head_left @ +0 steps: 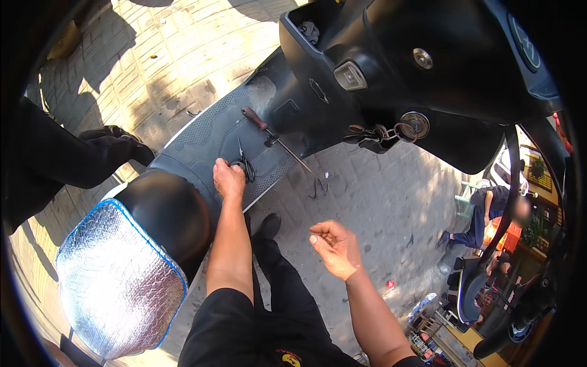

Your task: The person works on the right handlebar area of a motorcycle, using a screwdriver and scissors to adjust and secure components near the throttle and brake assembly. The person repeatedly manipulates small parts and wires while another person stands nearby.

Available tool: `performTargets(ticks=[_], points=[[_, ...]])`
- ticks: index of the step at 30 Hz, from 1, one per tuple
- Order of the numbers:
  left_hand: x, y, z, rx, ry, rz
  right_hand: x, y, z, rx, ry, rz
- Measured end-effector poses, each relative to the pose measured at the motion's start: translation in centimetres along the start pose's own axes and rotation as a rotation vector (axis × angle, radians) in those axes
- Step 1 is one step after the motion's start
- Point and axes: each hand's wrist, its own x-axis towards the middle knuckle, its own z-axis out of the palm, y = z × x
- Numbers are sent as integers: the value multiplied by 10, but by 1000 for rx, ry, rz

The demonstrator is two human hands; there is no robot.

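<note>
On the grey footboard (pixel 211 131) of a scooter lies a pair of scissors (pixel 246 168) with black handles, blades pointing away from me. My left hand (pixel 229 179) is closed at the handles, its fingertips partly hidden. Just beyond, a screwdriver (pixel 255 119) with a dark red handle rests on the footboard, its long shaft reaching past the right edge. A small black piece (pixel 271 140) sits against that shaft. My right hand (pixel 336 249) hovers over the pavement, loosely curled, thumb and fingers apart, with nothing visible in it.
A silvery cover with blue trim (pixel 122 281) drapes over the scooter's black seat (pixel 165 208). Keys (pixel 373 134) hang from the front panel. A dark thin strip (pixel 318 188) lies on the pavement. Another person's dark-clad legs (pixel 67 147) stand at left; a seated person (pixel 492 211) is far right.
</note>
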Motion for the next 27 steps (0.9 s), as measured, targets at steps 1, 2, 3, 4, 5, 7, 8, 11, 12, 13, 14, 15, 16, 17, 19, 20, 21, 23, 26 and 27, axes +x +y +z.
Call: performTargets(ticks=[1, 2, 3, 4, 5, 7, 8, 11, 12, 13, 14, 15, 16, 17, 19, 20, 21, 23, 26, 27], points=[[-5, -7, 1, -36, -15, -74, -1, 2, 2, 2, -14, 64], [-7, -9, 2, -109, 46, -88, 2, 4, 4, 22, -22, 101], [-6, -13, 2, -137, 124, -54, 4, 6, 6, 22, -16, 162], [-7, -16, 0, -155, 196, -29, 3, 9, 7, -30, -25, 178], [-6, -18, -1, -172, 287, 10, 3, 12, 8, -13, -39, 162], [-4, -17, -2, -173, 272, 67, 4, 17, 9, -50, -31, 198], [-6, -18, -3, -169, 261, 103, 4, 19, 9, -23, -37, 170], [-14, -19, -4, -149, 265, 239, 4, 26, 10, 0, -58, 195], [-16, -19, -5, -142, 279, 289, 5, 29, 12, 9, -64, 199], [-18, -20, -7, -135, 290, 338, 6, 30, 14, 18, -69, 204], [-18, -21, -10, -119, 317, 331, 7, 32, 16, 23, -69, 196], [-20, -22, -13, -171, 328, 317, 9, 32, 20, 28, -69, 184], [-22, -23, -16, -221, 341, 294, 12, 32, 22, 21, -63, 224], [-25, -23, -21, -268, 358, 284, 14, 30, 24, 37, -75, 165], [-30, -26, -28, -203, 297, 188, 20, 26, 26, 56, -87, 180], [-34, -29, -31, -128, 260, 185, 23, 23, 27, 45, -95, 152], [-35, -31, -32, -50, 203, 158, 27, 22, 27, 22, -88, 136], [-39, -37, -31, -35, 131, 149, 34, 21, 31, 55, -104, 141], [-36, -42, -23, -354, -7, -181, 54, 32, 44, -46, -127, 182], [-37, -43, -20, -539, -32, -259, 64, 38, 51, -79, -127, 132]])
